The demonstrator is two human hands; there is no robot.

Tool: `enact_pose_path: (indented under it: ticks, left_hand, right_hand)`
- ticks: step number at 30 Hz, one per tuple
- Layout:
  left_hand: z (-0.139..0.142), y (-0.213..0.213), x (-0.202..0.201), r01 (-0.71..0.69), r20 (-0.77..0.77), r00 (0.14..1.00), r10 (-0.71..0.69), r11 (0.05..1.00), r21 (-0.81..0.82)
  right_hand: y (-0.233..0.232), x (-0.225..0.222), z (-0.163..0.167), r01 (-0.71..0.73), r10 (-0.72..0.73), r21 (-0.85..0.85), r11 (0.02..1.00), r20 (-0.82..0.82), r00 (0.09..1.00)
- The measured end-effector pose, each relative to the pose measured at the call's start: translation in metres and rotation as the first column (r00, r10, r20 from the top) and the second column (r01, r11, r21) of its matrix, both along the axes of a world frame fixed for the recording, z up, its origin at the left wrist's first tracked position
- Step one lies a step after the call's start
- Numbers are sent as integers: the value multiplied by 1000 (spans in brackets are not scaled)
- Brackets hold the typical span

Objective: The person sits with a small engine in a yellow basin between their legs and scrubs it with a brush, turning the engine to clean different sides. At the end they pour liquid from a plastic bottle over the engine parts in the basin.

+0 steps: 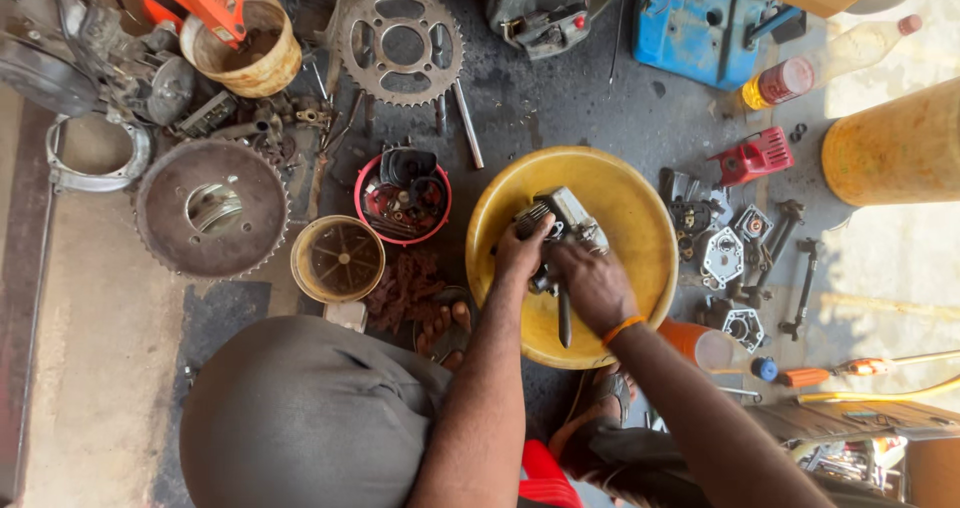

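1. You crouched on the floor (600, 108) over a yellow basin (640, 218), and everything below is placed relative to that basin.
2. Your left hand (520, 253) was closed around the near-left side of a grey metal engine part (568, 220), which you held over the middle of the basin.
3. Your right hand (592, 283) gripped the same engine part from the near-right side, fingers wrapped round it; an orange band (622, 328) sat on that wrist.
4. A dark rod (565, 318) hung down from the engine part toward the basin's near rim; I cannot tell whether it belonged to the part or was a tool in your right hand.
5. Just left of the basin stood a red bowl (403, 196) full of small dark parts.
6. Farther left and nearer to you stood a round tan cup (337, 258) with ribs inside.
7. Beyond the red bowl, well left of the basin, lay a large toothed sprocket (402, 46).
8. Just right of the basin lay a scatter of small grey castings (722, 258), with a red plastic cover (752, 155) beyond them.
9. Beyond the basin to the right lay a blue housing (700, 18).
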State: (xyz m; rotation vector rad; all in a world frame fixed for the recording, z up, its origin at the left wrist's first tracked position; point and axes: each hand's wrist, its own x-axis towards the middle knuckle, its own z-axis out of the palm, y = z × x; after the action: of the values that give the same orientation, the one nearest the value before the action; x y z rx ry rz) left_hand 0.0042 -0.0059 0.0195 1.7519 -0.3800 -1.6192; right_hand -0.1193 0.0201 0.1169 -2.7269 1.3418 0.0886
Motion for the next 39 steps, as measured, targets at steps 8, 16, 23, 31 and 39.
enact_pose_path:
  ticks: [8,16,23,31,39]
  left_hand:
    - [8,1,1,-62,-81,995,59,998,-31]
    - [8,-1,-7,-67,-78,995,64,997,-36]
    - [7,6,-4,-103,-214,974,78,989,-109]
    - [9,16,-7,-86,-177,981,84,996,-4]
    - [4,14,-26,-63,-11,998,64,996,66]
  right_hand:
    - [-6,-2,12,80,-92,142,987,80,993]
    - [1,-1,16,109,-113,70,992,55,992]
    - [0,-8,33,233,-309,281,931,266,913]
    - [43,-71,-8,505,-712,503,702,470,522]
    - [55,-105,-27,579,-855,732,358,8,518]
